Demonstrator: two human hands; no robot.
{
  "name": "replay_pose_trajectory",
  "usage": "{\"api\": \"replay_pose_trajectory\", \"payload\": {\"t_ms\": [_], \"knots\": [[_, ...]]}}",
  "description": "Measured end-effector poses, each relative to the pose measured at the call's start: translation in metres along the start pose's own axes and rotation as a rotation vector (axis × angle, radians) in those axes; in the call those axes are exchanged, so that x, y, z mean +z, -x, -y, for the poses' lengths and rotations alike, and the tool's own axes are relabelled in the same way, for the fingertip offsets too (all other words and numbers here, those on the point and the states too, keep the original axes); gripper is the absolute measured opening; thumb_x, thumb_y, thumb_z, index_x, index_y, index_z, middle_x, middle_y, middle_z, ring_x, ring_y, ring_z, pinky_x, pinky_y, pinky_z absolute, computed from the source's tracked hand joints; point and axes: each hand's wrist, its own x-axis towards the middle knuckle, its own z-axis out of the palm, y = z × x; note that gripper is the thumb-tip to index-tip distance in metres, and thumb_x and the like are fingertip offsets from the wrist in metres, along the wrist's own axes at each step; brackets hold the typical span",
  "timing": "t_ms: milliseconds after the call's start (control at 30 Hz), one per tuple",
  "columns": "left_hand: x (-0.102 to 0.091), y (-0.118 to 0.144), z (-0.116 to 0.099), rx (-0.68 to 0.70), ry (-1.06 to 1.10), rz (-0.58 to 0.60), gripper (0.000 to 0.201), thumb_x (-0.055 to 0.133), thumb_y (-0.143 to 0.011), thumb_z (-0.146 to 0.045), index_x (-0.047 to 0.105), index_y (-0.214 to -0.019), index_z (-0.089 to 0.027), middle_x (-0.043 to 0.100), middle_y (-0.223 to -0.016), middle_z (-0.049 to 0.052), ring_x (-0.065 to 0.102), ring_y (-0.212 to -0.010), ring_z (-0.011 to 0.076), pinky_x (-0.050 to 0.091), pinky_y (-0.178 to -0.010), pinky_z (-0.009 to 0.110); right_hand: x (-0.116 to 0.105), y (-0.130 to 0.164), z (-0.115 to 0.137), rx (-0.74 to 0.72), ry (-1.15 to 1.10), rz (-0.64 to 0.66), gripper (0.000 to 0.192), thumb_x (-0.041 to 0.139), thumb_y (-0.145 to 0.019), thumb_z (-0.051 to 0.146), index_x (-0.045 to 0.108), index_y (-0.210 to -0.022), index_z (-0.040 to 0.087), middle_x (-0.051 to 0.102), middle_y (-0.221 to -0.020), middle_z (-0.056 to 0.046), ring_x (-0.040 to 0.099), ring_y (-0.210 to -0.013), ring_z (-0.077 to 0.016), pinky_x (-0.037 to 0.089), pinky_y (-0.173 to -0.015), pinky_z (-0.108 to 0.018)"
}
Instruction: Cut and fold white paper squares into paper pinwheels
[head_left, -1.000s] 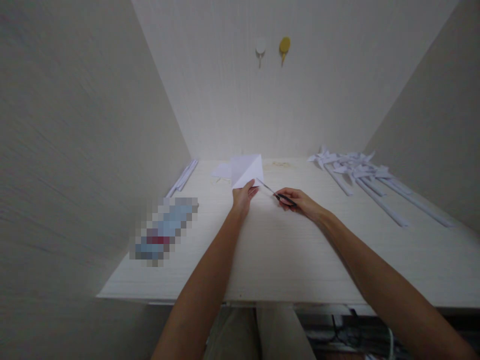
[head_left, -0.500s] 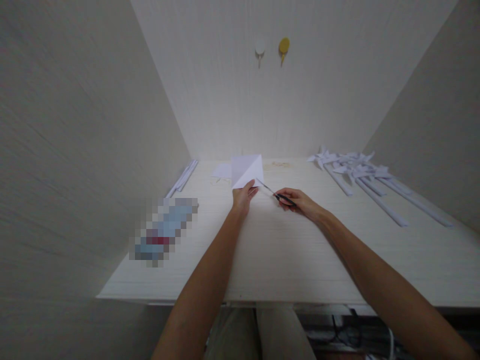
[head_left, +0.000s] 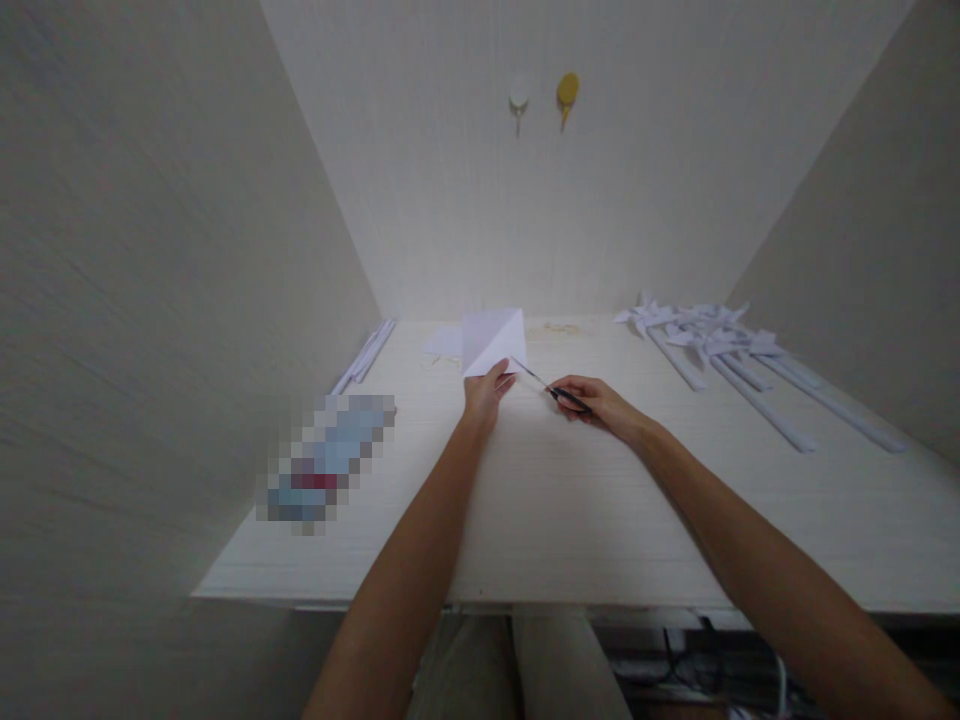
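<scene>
My left hand (head_left: 485, 395) pinches the lower edge of a square sheet of white paper (head_left: 491, 335), holding it up off the table. A diagonal crease runs across the sheet from its lower left to its upper right. My right hand (head_left: 589, 400) is closed round the black handles of a pair of scissors (head_left: 564, 396). Their thin blades point up and left, with the tips at the sheet's lower right corner, close to my left thumb. Whether the blades are cutting into the paper is too small to tell.
On the right of the white table (head_left: 592, 530) lie several paper pinwheels (head_left: 720, 335) with rolled paper sticks. Rolled paper sticks (head_left: 365, 355) lie at the left wall, near a pixelated blurred item (head_left: 330, 465). More paper (head_left: 442, 341) lies behind. Two hooks (head_left: 568, 92) hang on the back wall.
Hardly anything differs. Both hands, the paper and the scissors keep nearly the same positions, and the view has shifted very slightly.
</scene>
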Motion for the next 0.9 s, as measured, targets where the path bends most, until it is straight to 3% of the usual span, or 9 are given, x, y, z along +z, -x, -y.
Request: {"api": "replay_pose_trajectory", "payload": {"t_ms": [467, 900], "knots": [[-0.0014, -0.0026, 0.0019, 0.011, -0.003, -0.014, 0.015, 0.064, -0.063, -0.003, 0.060, -0.075, -0.012, 0.063, -0.070, 0.001, 0.057, -0.053, 0.0066, 0.049, -0.056, 0.019, 0.0007, 0.0001, 0.0004, 0.020, 0.013, -0.019, 0.038, 0.061, -0.067, 0.041, 0.057, -0.095, 0.016, 0.052, -0.066, 0.001, 0.042, -0.050, -0.0070, 0.018, -0.042, -0.022], [-0.0004, -0.0009, -0.0001, 0.002, -0.025, 0.002, 0.022, 0.063, -0.063, -0.003, 0.061, -0.082, -0.012, 0.063, -0.071, 0.000, 0.056, -0.054, 0.0067, 0.049, -0.059, 0.020, -0.0008, -0.0011, -0.0027, 0.016, 0.021, -0.010, 0.038, 0.061, -0.068, 0.042, 0.058, -0.095, 0.016, 0.052, -0.066, 0.001, 0.041, -0.048, -0.0063, 0.019, -0.042, -0.022]]}}
